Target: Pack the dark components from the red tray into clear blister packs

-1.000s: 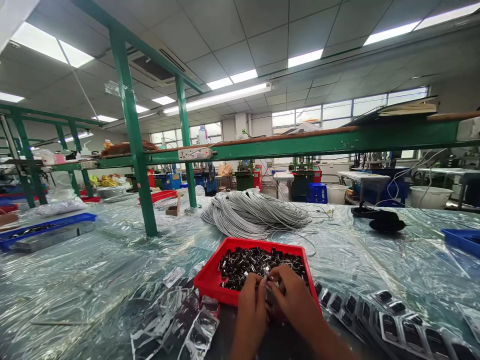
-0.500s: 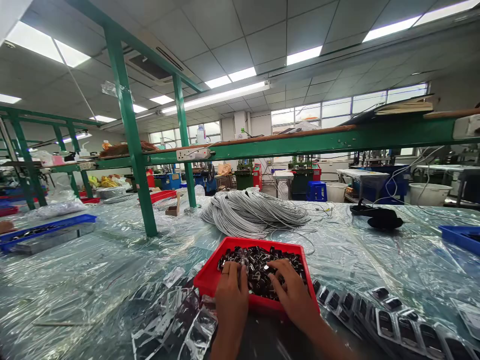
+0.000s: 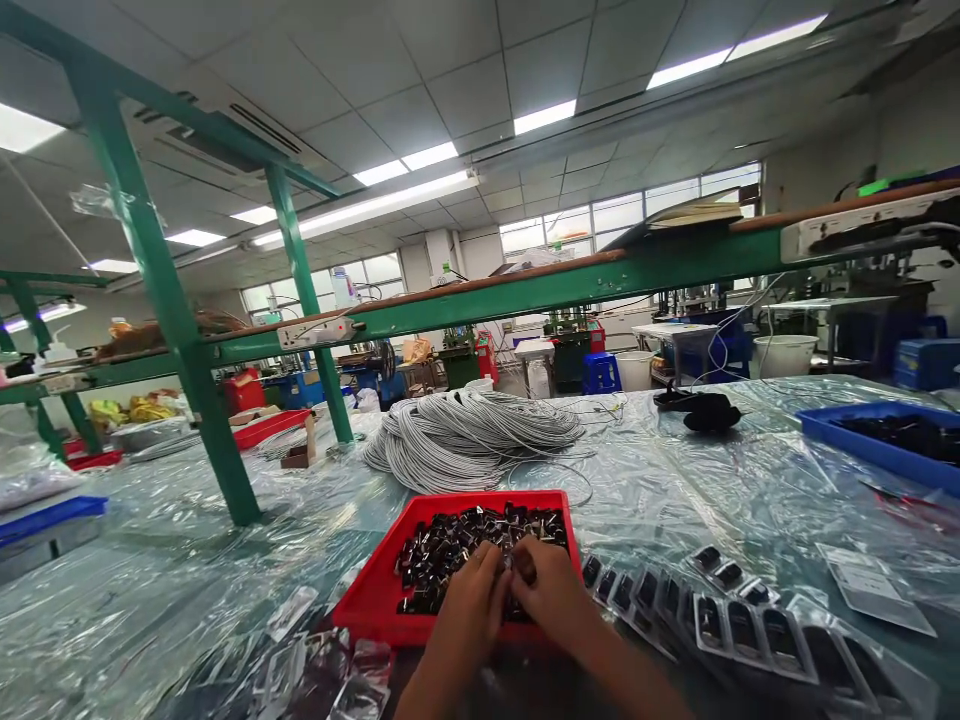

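A red tray (image 3: 375, 590) full of small black parts (image 3: 442, 545) stands at the table's front. Over the tray's near side, my left hand (image 3: 474, 597) and my right hand (image 3: 547, 590) meet, with their fingertips pinched together. Whatever lies between the fingertips is too small and too hidden to make out. To the right of the tray are clear blister packs (image 3: 750, 635) with black items in them. More clear plastic packaging (image 3: 300, 665) lies to the left of the tray.
Behind the tray lies a big coil of grey cable (image 3: 472, 435). A green post (image 3: 199, 400) rises at the left, and a green shelf beam (image 3: 525, 295) crosses above the table. Farther right are a black object (image 3: 709, 412) and a blue tray (image 3: 825, 430).
My hands have come together over the tray, having been apart among the black parts. The camera view has turned to the right, so the surroundings appear farther left.
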`<state>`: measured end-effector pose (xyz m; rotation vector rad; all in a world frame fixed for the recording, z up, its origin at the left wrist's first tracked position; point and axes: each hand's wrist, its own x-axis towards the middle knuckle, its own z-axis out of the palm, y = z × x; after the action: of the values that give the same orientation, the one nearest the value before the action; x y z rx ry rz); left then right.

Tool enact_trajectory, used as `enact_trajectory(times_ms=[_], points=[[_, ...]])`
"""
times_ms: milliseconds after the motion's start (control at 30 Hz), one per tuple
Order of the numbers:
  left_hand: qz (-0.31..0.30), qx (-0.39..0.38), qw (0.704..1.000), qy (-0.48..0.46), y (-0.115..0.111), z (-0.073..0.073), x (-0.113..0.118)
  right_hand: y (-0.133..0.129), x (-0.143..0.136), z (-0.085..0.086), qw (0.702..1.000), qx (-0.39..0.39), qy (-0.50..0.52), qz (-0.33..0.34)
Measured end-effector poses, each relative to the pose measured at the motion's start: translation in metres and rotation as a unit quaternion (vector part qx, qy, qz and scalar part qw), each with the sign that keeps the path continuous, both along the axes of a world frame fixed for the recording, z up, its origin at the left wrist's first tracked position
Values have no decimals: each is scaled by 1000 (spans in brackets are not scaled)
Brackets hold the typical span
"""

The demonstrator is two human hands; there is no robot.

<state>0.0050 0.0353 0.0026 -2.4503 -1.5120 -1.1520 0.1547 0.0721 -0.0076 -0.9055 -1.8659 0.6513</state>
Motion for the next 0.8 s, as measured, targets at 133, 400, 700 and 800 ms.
enact_trajectory(times_ms=[133, 400, 700, 800], points=[[-82, -25, 994, 71, 0, 19, -3, 3, 3, -3, 1000, 27, -8, 4], [-136, -31, 957, 256, 2, 67, -13, -1, 11, 2, 993, 108, -51, 18], [-61, 87, 945, 309, 12, 43, -15, 0, 6, 6, 997, 60, -29, -29], [-6, 75, 981, 181, 10, 44, -19, -1, 4, 14, 998, 45, 38, -28]])
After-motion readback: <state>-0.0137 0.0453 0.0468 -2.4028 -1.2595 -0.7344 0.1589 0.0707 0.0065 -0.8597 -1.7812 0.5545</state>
